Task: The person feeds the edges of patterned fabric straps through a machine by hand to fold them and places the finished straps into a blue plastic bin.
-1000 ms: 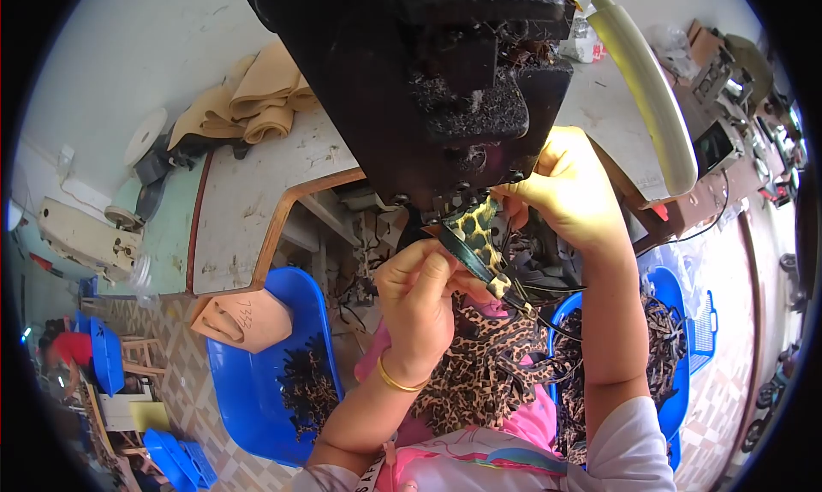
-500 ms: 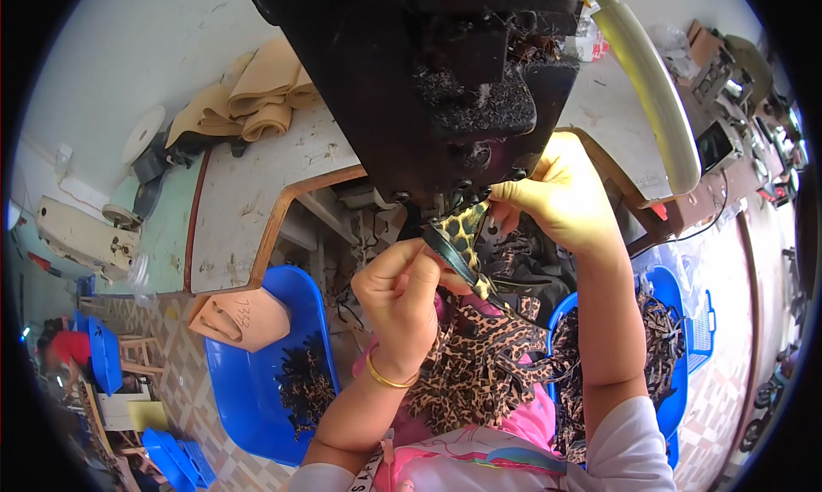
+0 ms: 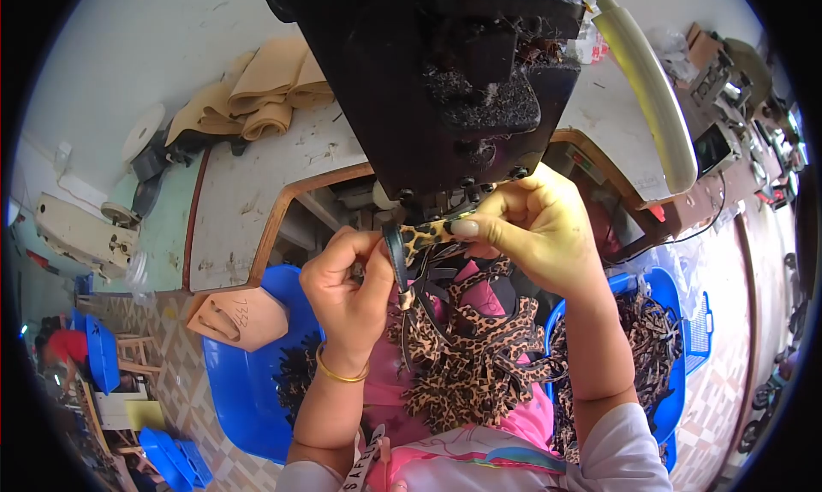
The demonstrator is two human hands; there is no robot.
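One leopard-print strap [image 3: 422, 235], near the black machine head [image 3: 445, 89]. Risk: twisting, should the two pinches pull unevenly. Second risk: the hanging end snagging among the piled leopard-print pieces [image 3: 479, 368]. Position: between the hands, left hand [image 3: 347, 291] pinching its dark-banded part, right hand [image 3: 544, 235] its patterned part.

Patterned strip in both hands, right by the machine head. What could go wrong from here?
Pinch or poke: the right hand looks close to the underside of the black machine head; the actual gap can't be judged from this view.
Snag: the leopard-print strip sits just above the heaped pieces on the lap, so they might tangle.
Contamination: lint clings to the machine head and might drop onto the strip.
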